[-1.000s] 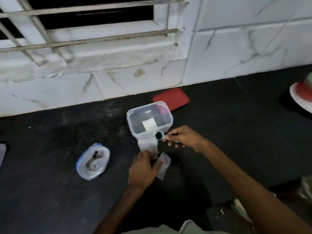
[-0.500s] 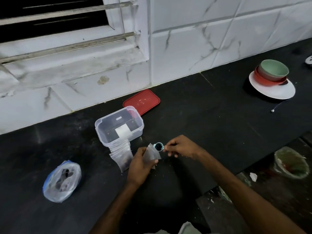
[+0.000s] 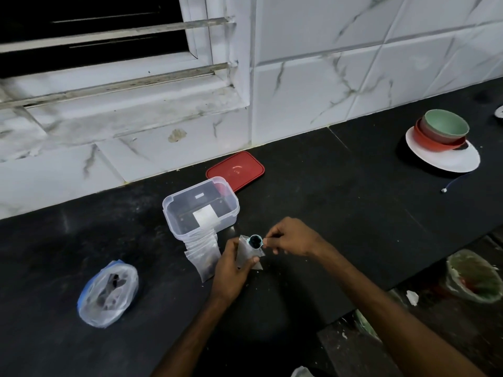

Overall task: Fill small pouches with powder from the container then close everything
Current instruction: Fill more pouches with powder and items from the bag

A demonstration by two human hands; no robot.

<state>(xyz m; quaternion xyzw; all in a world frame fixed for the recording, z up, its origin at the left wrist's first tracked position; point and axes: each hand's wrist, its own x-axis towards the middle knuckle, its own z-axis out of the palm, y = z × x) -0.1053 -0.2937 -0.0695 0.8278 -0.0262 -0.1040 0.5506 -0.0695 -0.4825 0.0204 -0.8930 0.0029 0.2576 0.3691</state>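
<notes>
Against the clear container (image 3: 201, 210), the main change from a second ago is in the left hand (image 3: 230, 270): the small pouch (image 3: 246, 253) that lay flat under it near the container's front wall is now lifted and held upright, thumb and fingers pinching its sides. The right hand (image 3: 290, 238) pinches the handle of a little blue scoop (image 3: 255, 241), much as before, but the bowl now sits right at the pouch mouth, touching or just above it — I cannot tell which. Dark powder shows in the bowl. My reading is that the pour into this pouch is about to happen, not done.

The view has also swung to the right, so more tabletop (image 3: 340, 213) beyond the container is now visible.

Counting: one open container, one red lid (image 3: 235, 170) lying behind it against the wall, one scoop, one pouch in hand, and one fan of spare pouches (image 3: 202, 254) spilling from the container's front — too overlapped to number. Left of the container lies one knotted plastic bag (image 3: 109, 293). Far to its right, one white plate (image 3: 446, 156) carries stacked bowls (image 3: 442, 131) — two or three, hard to separate.
</notes>
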